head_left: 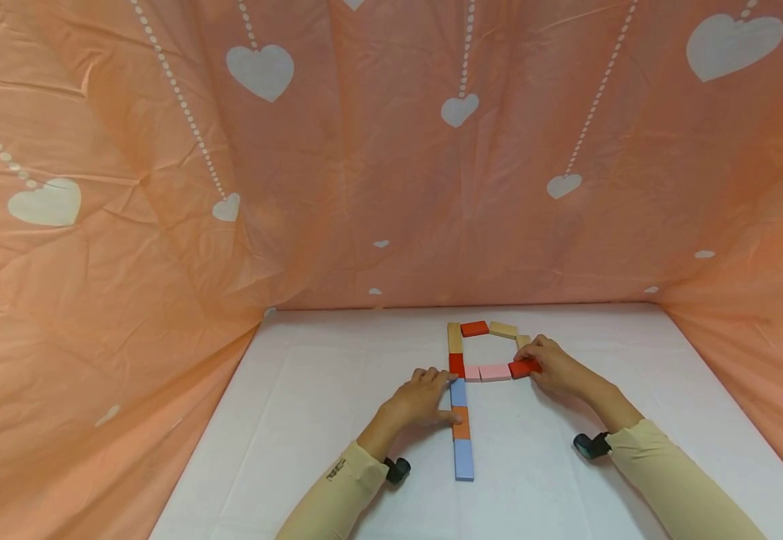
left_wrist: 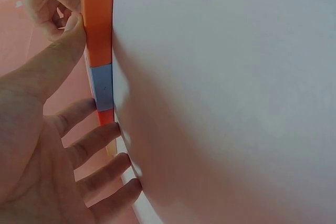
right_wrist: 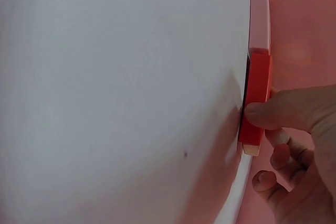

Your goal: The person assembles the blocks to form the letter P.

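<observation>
Flat rectangular blocks lie on a white table, laid out like a letter P. My right hand (head_left: 554,367) pinches a red block (right_wrist: 258,98) at the lower right of the loop, its end against a pink block (head_left: 496,373). Spread along the upright column, my left hand (head_left: 420,399) has its thumb by the orange block (left_wrist: 98,24) and its fingertips near the blue block (head_left: 458,392) and the red block (head_left: 456,365) above it. A second blue block (head_left: 463,460) forms the column's bottom end. Part of a wooden block (head_left: 523,341) shows beside my right fingers.
The loop's top has a red block (head_left: 475,328) and a plain wooden block (head_left: 503,329); another wooden block (head_left: 455,337) tops the column. Behind the white table (head_left: 337,337) hangs an orange curtain (head_left: 391,165) with white hearts, also enclosing both sides.
</observation>
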The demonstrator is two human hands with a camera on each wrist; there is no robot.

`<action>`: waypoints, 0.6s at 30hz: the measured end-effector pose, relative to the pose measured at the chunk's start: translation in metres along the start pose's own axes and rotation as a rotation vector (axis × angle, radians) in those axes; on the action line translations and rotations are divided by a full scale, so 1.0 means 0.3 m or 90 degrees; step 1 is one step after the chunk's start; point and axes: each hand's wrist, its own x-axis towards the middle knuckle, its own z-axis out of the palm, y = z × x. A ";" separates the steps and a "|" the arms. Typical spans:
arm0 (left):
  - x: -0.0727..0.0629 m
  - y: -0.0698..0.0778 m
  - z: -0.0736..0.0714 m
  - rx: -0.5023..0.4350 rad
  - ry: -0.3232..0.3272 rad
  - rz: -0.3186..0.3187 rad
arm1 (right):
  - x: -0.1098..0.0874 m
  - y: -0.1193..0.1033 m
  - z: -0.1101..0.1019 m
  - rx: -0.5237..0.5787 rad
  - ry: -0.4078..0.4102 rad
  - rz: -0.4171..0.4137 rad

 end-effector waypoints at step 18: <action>0.000 -0.001 -0.003 -0.008 -0.002 -0.001 | 0.004 -0.004 0.001 0.005 -0.016 0.011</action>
